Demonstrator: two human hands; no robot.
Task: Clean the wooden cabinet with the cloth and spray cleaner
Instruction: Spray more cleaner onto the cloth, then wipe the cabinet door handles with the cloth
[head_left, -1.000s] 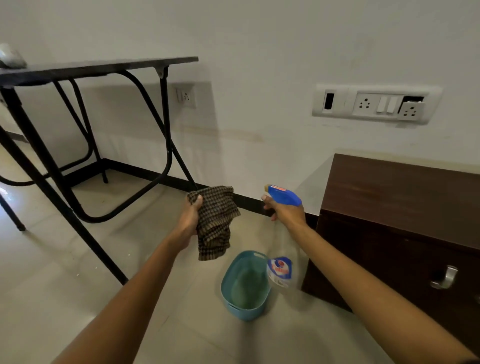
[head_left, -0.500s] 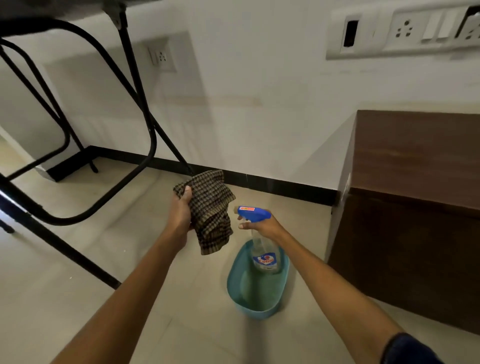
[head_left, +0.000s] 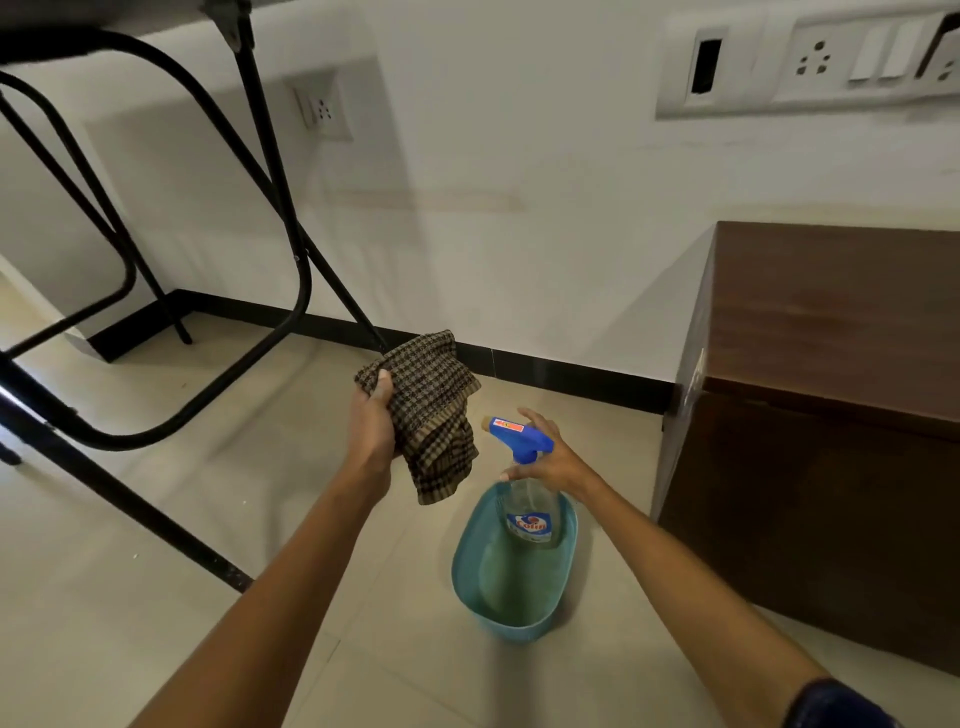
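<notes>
Two hands occupy the centre of the head view. The left hand (head_left: 371, 431) is clenched around a bunched checked cloth (head_left: 434, 410), which hangs free above the floor. The right hand (head_left: 553, 462) rests at the neck of the spray bottle (head_left: 527, 499), fingers loosened and partly spread; whether the grip is firm or releasing cannot be told. The bottle stands upright in or just over the blue tub (head_left: 511, 618) at lower centre. The wooden cabinet (head_left: 826, 415) stands at the right of the frame, near the tub; neither hand touches it. Judged step: the bottle is being set down or taken up at the tub; no wiping is in progress. The next move calls for bringing the cloth across to the cabinet surface, with cleaner applied to either.
</notes>
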